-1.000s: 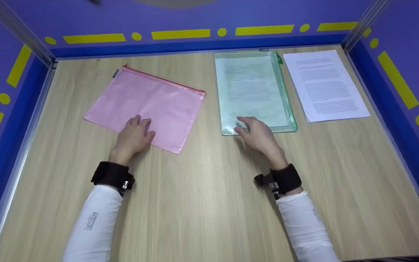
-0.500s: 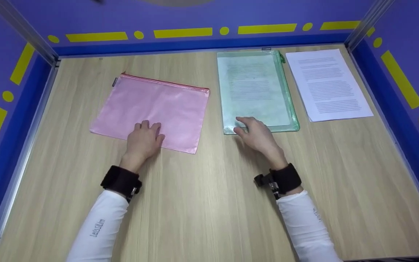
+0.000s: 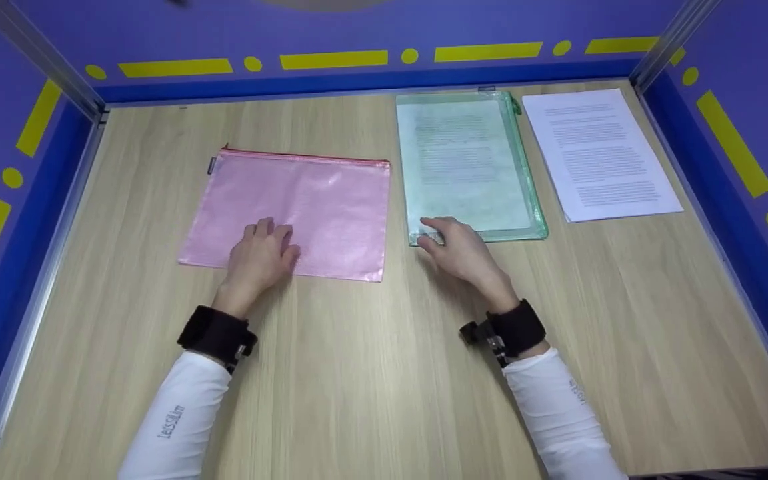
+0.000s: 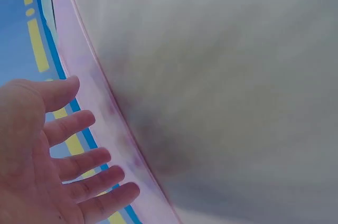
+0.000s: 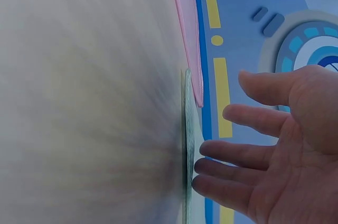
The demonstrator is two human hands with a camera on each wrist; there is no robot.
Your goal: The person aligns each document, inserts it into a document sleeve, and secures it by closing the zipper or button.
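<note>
A pink zip pouch [image 3: 337, 213] lies flat left of centre in the head view, its red zipper along the far edge. My left hand [image 3: 257, 257] rests on the pouch near its near edge, fingers spread and slightly bent. A green zip pouch [image 3: 535, 207] with a printed sheet visible inside it lies to the right. My right hand [image 3: 461, 248] is over the green pouch's near edge, thumb and forefinger apart, gripping nothing. In the right wrist view, the right hand's fingers [image 5: 232, 155] are extended beside the green pouch; contact cannot be told.
A stack of printed paper [image 3: 604, 157] lies right of the green pouch. The wooden table [image 3: 357, 373] is bounded by blue panels [image 3: 331, 87] at the back and sides. Each wrist carries a black strap [image 3: 214, 333] with a camera.
The pink pouch has turned clockwise and slid nearer and to the right, with my left hand on it, so its zipper edge lies nearly level. My right hand has shifted slightly left.
</note>
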